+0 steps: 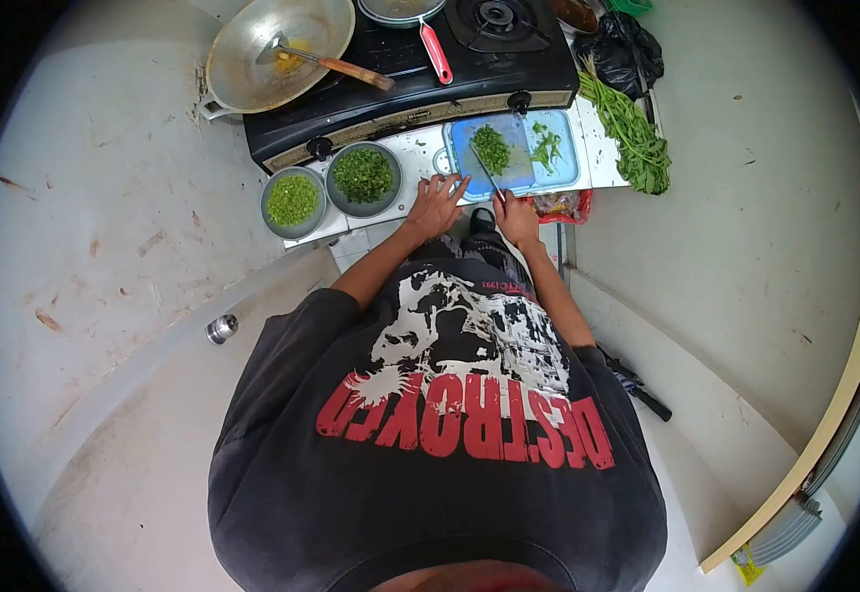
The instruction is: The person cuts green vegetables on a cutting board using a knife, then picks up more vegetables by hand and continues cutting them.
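My right hand (517, 219) is closed round the handle of a knife (486, 170), whose blade points up and left over a blue cutting board (521, 168). Chopped greens (491, 150) lie in a pile at the blade's tip. To their right, loose leaves (546, 146) rest on the light blue tray (570, 170) under the board. My left hand (437, 205) is spread with its fingers apart at the board's left edge, holding nothing. Left of it stand a bowl of dark chopped greens (362, 177) and a bowl of lighter green pieces (293, 201).
Behind the counter sits a black gas stove (400, 97) with a large wok (252, 84), a wooden-handled spatula (356, 72) and a red-handled pan (435, 51). Leafy stalks (639, 143) and a black plastic bag (622, 51) lie right. A red basket (570, 207) is below the counter.
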A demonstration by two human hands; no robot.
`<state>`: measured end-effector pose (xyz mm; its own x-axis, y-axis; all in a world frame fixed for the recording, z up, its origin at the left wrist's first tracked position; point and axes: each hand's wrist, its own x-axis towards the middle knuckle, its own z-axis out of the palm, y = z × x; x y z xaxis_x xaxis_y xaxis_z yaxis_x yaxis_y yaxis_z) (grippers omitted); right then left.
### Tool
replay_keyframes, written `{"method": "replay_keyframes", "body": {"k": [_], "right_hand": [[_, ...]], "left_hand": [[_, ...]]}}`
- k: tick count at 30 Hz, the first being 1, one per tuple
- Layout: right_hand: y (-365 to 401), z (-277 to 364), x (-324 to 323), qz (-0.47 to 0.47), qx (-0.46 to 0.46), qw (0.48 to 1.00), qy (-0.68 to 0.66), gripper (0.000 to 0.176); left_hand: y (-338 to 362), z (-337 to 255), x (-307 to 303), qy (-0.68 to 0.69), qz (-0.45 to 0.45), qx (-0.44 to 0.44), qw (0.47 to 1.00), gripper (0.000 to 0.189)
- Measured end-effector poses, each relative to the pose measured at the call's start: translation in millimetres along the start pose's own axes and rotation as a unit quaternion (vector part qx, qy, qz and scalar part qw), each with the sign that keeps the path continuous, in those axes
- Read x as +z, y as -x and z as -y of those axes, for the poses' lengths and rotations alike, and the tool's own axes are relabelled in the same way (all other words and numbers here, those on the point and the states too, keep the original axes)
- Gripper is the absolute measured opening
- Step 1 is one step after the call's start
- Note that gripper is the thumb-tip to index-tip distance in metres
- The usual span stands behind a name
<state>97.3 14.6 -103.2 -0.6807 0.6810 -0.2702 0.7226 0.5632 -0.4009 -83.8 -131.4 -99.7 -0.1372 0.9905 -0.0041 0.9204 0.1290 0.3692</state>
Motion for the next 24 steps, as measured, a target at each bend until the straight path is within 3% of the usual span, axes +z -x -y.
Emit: {"method": "replay_keyframes", "body": {"k": [8,18,24], "right_hand": [[19.5,0.2,0.8,-0.01,-0.018,0.998,-0.051,0.041],[42.0,7.2,-13.6,0.052,0.014,0.994,-0.099,0.042],[9.6,-4.1,-5.9,-0.017,0.011,0.999,-0.043,0.044]], "left_hand": [[-6.6,-0.2,-4.6,0.04,0.013,-0.022,0.999,0.065],[-24.8,0.9,-2.6,0.164,0.0,-0.143,0.976,0.063],[-26.7,2.4,0.3,0.215,-0.059,-0.146,0.964,0.059]]}}
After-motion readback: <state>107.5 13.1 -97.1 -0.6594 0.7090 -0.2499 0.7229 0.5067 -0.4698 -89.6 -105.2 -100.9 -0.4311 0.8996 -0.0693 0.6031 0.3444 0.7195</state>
